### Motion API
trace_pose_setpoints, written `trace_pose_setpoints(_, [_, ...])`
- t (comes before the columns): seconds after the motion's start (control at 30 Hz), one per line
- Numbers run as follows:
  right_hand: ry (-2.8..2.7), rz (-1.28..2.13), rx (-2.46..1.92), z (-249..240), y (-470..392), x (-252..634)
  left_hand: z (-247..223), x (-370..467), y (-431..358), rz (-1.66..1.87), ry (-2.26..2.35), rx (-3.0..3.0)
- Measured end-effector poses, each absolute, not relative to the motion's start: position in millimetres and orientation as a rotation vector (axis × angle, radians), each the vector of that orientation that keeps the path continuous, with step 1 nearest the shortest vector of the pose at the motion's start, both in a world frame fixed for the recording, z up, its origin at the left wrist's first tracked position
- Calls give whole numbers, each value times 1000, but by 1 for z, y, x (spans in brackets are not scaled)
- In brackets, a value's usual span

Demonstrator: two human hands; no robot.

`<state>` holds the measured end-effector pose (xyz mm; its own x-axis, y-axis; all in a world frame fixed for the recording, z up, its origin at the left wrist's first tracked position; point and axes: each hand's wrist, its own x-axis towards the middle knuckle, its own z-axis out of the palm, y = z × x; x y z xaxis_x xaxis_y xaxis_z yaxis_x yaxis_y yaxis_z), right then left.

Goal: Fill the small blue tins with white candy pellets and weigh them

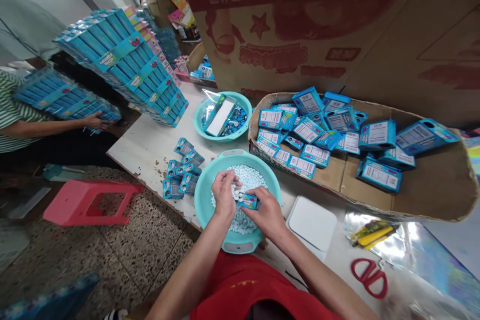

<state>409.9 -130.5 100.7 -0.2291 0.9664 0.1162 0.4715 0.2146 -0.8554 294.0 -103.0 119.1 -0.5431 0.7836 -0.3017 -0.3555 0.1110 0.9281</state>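
Over a turquoise basin (275,180) holding many small pale candies (255,176), both hands are close together. My left hand (224,194) is cupped, its fingers curled around several white candies. My right hand (269,214) grips a small blue candy box (248,202) between thumb and fingers. One end of the box points at the candies in my left palm; its opening is hard to make out. On the table left of the basin stand several similar blue boxes (187,184), stacked, with dark round openings on some.
Behind sits a second turquoise basin (198,122) with blue pieces. A cardboard tray (423,205) of blue boxes lies right, near a white scale (313,222) and red scissors (369,277). Tall box stacks (131,70) stand left, beside another person's hand (98,121) and a red stool (82,205).
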Motion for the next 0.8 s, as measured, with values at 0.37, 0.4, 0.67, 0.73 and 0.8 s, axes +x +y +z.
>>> trace_pose_setpoints(0.37, [-1788, 948, -1324, 96, -131, 406, 122, 294, -108, 1589, 1452, 517])
trace_pose_setpoints(0.4, [-1786, 960, -1321, 96, -132, 404, 123, 294, -109, 1590, 1445, 527])
trace_pose_setpoints(0.67, [-1622, 1142, -1245, 93, -136, 401, 128, 291, -115, 1633, 1384, 581])
trace_pose_setpoints(0.73, [-1555, 1172, -1224, 91, -137, 401, 130, 292, -117, 1630, 1376, 586])
trace_pose_setpoints(0.8, [-1493, 1206, -1208, 89, -137, 401, 135, 295, -119, 1615, 1364, 592])
